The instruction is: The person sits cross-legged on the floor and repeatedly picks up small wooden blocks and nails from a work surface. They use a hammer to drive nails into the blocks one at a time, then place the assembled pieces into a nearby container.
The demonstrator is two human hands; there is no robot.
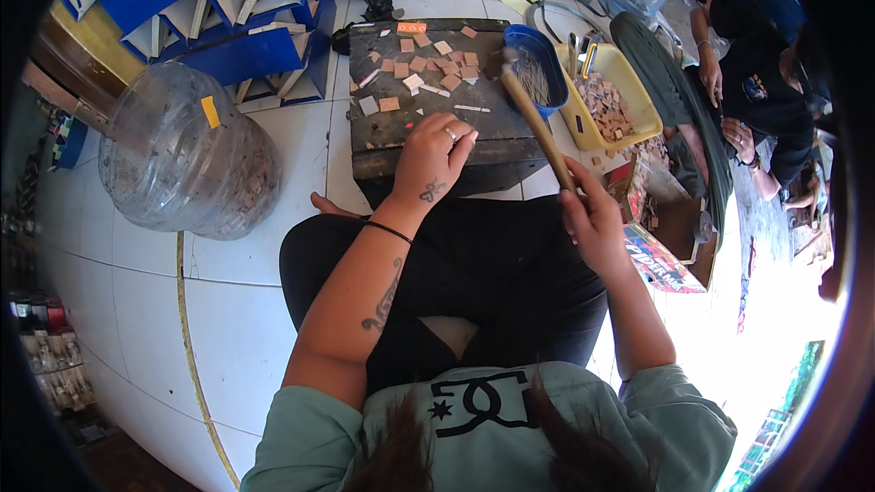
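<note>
My right hand (597, 223) is wrapped round the wooden handle of a hammer (538, 128), raised at a slant over the right side of a dark low box (392, 162). The hammer's head is blurred. On the box's near edge rests my left hand (436, 153), ring on a finger and fingers curled together; whatever they pinch is too hidden to name. Small square brown tiles (417, 64) lie scattered over the box top beyond it, with a few paler pieces among them. Beside the hammer stands a blue tray (558, 64) of thin nail-like pieces.
Right of the tray, a yellow basin (649, 100) holds many small squares and some tools. An open carton (670, 264) sits nearer. At left stand a large clear plastic container (187, 150) and blue shelving (205, 0). Another person (775, 91) works at far right.
</note>
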